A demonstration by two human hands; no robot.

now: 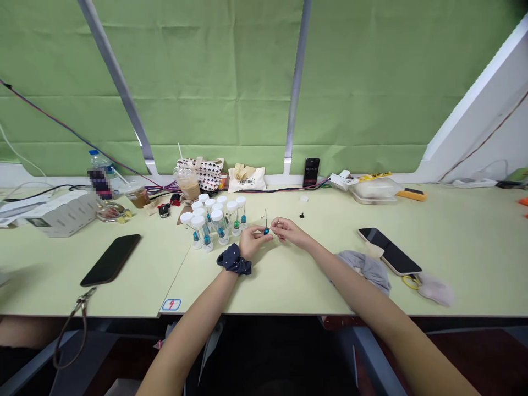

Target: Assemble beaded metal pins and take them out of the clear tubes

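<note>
My left hand (252,242), with a dark dotted scrunchie (234,259) at its wrist, pinches a small blue bead-like piece (267,231). A thin dark wire stands up from that piece, bent near its top. Close on the right side of it, my right hand (287,231) has thumb and fingers drawn together; whatever lies between them is too small to make out. Left of my hands stands a group of several clear vials with white caps (217,216), holding blue or green pieces on wires. Beyond my right hand lie a small black part (302,215) and a white cap (304,198).
A black phone (111,259) lies at left, another phone (390,251) at right beside a grey cloth (367,269). Iced drinks (187,184), a cloth pouch (246,179), a propped phone with a timer (311,171) and a plastic box (374,190) line the back.
</note>
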